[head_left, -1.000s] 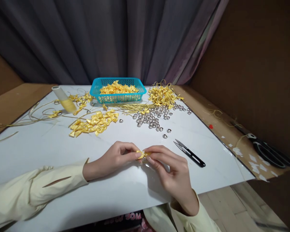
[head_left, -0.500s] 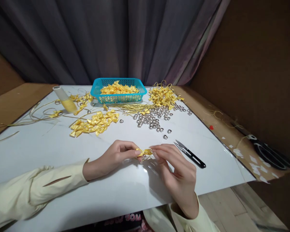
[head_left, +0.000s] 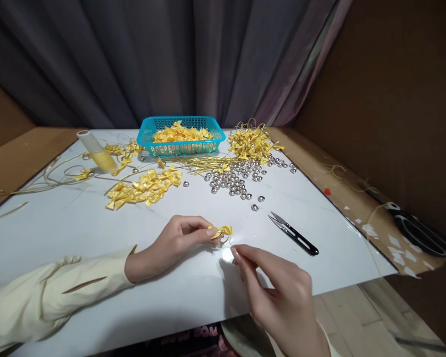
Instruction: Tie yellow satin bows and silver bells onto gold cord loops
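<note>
My left hand (head_left: 184, 240) is closed, pinching a yellow ribbon bow (head_left: 225, 230) between thumb and fingertips just above the white tabletop. Under the bow's middle sits a small silver bead (head_left: 222, 236), and a loop of thin gold cord hangs below it. To the right and nearer me, my right hand (head_left: 277, 280) has thumb and forefinger pinched together, apparently on the end of that thin cord; the tips partly hide it. Right of the hands lie black-handled thread snips (head_left: 295, 234), blades apart, touched by neither hand.
A blue basket (head_left: 180, 148) of yellow bows stands at the back. Loose bows (head_left: 144, 188), silver beads (head_left: 232, 181), gold cords (head_left: 204, 163) and corded bows (head_left: 250, 141) lie before and beside it. A thread spool (head_left: 96, 151) leans left; large scissors (head_left: 419, 230) lie right.
My right hand has let go of the bow's right side and moved down toward me, fingertips pinched. My left hand keeps the bow almost in place. The view has shifted slightly.
</note>
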Available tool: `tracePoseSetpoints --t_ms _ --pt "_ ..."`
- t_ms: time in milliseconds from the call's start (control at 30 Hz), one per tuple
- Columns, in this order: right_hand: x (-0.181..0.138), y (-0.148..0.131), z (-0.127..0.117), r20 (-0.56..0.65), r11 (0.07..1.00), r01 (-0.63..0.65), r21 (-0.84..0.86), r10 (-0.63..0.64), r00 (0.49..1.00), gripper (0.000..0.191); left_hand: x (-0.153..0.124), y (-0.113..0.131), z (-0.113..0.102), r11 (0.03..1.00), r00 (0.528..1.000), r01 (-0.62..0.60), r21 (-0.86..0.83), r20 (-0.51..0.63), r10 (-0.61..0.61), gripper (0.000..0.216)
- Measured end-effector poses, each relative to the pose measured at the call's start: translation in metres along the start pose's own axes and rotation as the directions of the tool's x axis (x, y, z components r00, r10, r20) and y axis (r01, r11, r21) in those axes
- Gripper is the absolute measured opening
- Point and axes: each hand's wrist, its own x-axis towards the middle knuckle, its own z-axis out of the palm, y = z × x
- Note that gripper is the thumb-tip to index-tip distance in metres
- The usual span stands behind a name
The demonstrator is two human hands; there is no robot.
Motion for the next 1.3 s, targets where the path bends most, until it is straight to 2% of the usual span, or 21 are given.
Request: tracePoseSetpoints --t_ms 100,400,967,1300 --pt "0.001 0.002 0.007 0.058 0.995 -0.065 0.072 0.06 0.997 0.018 -0.001 0.0 0.0 1.0 1.0 -0.001 0.01 -0.001 0.001 0.018" --pt "0.002 0.007 0.013 0.081 0.984 -0.136 0.118 0.127 0.989 0.02 -0.002 0.001 0.0 0.999 1.0 -0.007 0.047 -0.01 0.008 0.019" --pt "0.004 0.01 0.014 0.094 0.995 -0.067 0.08 0.059 0.994 0.023 -0.001 -0.001 -0.001 0.995 0.999 -0.039 0.089 -0.015 0.04 0.017" --pt "0.004 0.011 0.013 0.106 0.996 -0.057 0.069 0.05 0.993 0.025 -0.003 -0.004 -0.001 0.982 0.993 -0.119 0.145 -0.003 0.121 0.018"
